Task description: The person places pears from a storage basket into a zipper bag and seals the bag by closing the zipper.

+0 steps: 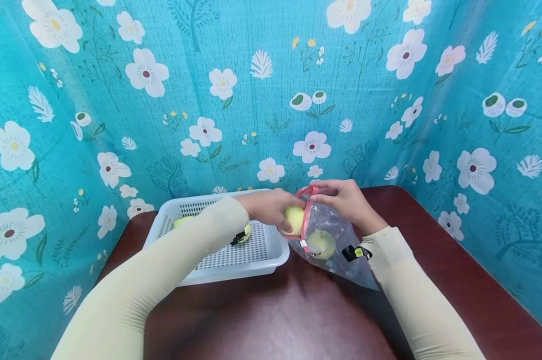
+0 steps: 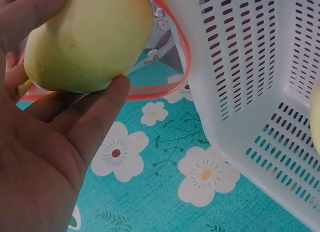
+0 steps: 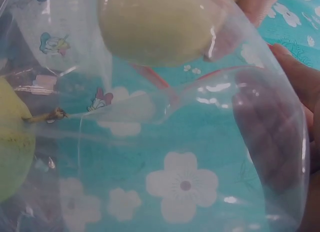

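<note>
My left hand [image 1: 271,206] grips a yellow-green pear [image 1: 293,219] at the red-edged mouth of a clear plastic bag [image 1: 349,240]. In the left wrist view, fingers and thumb curl round this pear [image 2: 92,41], its short stem pointing toward the palm. The bag's red rim shows behind it. My right hand [image 1: 343,200] pinches the rim on the far right side, keeping the mouth spread. Another pear [image 1: 322,244] lies inside the bag; the right wrist view shows its brown stem [image 3: 46,115] through the plastic.
A white slotted basket [image 1: 230,272] stands to the left of the bag. It holds a pear [image 1: 243,235] and another yellow-green fruit [image 1: 180,221], partly hidden by the left sleeve. The dark red table [image 1: 271,320] meets a blue floral curtain [image 1: 252,125] behind.
</note>
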Motion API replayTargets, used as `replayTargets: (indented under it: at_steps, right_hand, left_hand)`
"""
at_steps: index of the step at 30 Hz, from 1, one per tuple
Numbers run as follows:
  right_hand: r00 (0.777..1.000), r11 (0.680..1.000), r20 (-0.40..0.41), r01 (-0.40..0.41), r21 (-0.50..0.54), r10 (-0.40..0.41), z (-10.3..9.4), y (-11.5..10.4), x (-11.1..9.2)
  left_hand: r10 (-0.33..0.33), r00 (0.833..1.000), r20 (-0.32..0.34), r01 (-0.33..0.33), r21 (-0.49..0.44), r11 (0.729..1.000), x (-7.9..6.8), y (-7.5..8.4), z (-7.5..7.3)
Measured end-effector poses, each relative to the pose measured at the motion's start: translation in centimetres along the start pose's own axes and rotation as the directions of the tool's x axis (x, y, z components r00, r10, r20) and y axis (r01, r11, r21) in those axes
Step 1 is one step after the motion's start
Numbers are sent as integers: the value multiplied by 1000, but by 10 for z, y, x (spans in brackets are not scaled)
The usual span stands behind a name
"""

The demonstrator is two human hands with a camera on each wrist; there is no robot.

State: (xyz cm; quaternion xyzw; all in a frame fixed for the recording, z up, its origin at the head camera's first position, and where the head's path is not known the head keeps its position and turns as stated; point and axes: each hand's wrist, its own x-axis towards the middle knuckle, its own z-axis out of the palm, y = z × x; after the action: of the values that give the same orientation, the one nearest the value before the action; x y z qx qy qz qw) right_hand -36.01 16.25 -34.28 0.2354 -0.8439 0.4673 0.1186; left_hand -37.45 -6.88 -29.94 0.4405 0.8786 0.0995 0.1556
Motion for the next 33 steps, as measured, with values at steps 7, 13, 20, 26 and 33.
replayTargets:
  at_steps: [7,13,20,26,33]
  right_hand:
    - [1000,1000,-9,8,6,-8,2,2,2]
    - [1000,1000,-8,22,3,-22,4,2,3]
    - [1000,1000,-5,22,13,-22,5,4,3]
    - [1000,1000,-12,20,7,-20,5,6,3]
    - [1000,1000,-16,15,5,-15,5,4,3]
  left_hand:
    - [41,999,-1,-41,11,999,5,-1,5]
    - [54,998,-23,-53,19,998,6,-2,9]
    - [24,999,-42,-24,-12,1000,10,-6,19]
    - [9,998,-65,-7,24,1000,16,-10,26]
    - [41,997,-65,-42,-8,999,25,-14,30]
